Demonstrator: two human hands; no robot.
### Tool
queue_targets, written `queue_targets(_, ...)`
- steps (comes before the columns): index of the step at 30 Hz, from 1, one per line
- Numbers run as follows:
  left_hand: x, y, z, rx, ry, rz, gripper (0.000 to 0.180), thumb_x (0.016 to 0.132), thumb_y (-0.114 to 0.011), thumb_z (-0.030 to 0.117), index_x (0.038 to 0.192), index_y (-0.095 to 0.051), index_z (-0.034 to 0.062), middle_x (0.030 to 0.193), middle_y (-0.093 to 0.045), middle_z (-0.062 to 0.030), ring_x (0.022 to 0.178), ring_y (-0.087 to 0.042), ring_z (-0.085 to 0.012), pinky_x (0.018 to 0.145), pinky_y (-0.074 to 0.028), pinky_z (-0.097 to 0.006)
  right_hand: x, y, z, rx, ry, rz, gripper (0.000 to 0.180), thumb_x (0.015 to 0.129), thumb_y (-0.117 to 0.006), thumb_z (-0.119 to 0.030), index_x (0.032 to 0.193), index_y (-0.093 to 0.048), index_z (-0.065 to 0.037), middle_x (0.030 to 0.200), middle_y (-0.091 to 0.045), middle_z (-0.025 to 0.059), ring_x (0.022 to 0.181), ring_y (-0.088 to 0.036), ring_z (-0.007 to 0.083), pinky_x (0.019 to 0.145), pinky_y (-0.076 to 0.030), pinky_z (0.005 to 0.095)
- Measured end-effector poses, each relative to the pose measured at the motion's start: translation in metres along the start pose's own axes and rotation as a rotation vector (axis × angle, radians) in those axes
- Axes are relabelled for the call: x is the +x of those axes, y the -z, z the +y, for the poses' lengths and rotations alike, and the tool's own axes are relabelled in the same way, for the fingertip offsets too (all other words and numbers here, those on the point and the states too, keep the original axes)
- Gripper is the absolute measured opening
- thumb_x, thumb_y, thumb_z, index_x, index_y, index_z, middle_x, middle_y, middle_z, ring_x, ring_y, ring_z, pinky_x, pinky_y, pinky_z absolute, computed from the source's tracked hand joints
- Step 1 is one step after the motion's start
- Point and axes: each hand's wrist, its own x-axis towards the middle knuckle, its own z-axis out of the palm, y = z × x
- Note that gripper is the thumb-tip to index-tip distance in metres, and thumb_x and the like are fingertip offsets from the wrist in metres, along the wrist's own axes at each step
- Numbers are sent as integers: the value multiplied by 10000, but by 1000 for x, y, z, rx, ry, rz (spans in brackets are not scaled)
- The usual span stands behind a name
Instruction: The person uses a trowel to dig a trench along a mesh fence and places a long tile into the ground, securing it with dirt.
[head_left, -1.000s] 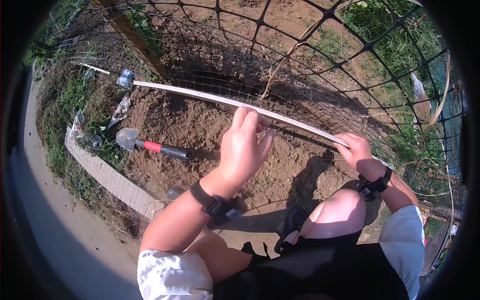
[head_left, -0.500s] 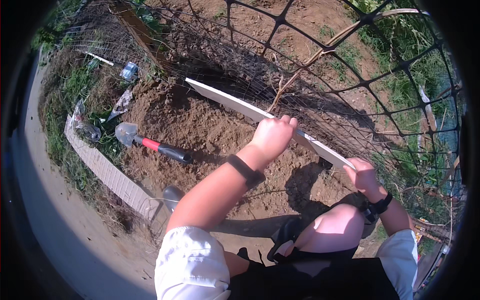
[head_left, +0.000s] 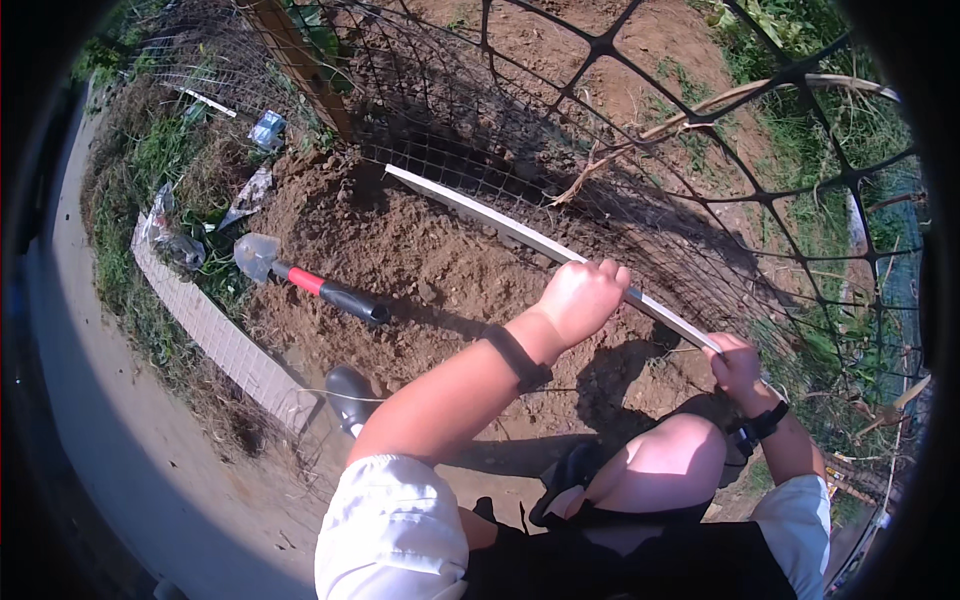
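Note:
A long, thin whitish board stands on edge in the loose soil, along the foot of a black mesh fence. My left hand is closed over the board's top edge, right of its middle. My right hand grips the board's near right end. The board's lower edge is hidden by the soil and my left arm. To the left of my left forearm, a small shovel with a red and black handle lies on the dirt, apart from both hands.
A wooden post holds the fence at the upper left. Another pale ridged board lies along the grass beside a paved path. Plastic scraps and a blue-white packet lie near the shovel. A dry stem hangs across the mesh.
Both hands and the board have shifted slightly to the right in view. The board now shows mostly its narrow top edge, so its tilt looks changed. Both hands keep their grip.

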Motion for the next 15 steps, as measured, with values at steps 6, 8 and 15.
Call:
queue_targets(6, -2, -25, -39, 153, 130, -222, 58, 731, -517, 97, 782, -513, 70, 719, -583, -66, 627, -620, -217, 525, -499, -313, 22, -23, -6, 10, 22, 25, 158, 736, -586, -75, 886, -583, -24, 778, -586, 150, 719, -565, 327, 636, -460, 381)
queue_targets(8, -5, -28, -50, 76, 155, -207, 63, 734, -513, 88, 793, -511, 69, 723, -584, -68, 627, -620, -222, 534, -501, -318, 34, -30, -10, 30, 34, -16, 153, 749, -571, -91, 887, -581, -28, 759, -578, 155, 711, -558, 335, 633, -456, 390)
queue_targets(15, -5, -31, -85, 203, 193, -333, 110, 776, -481, 87, 881, -515, 76, 774, -602, -109, 683, -621, -271, 590, -506, -361, 62, -55, -12, 23, 82, -175, 166, 771, -566, -145, 853, -581, -1, 746, -583, 172, 703, -564, 345, 637, -450, 404)
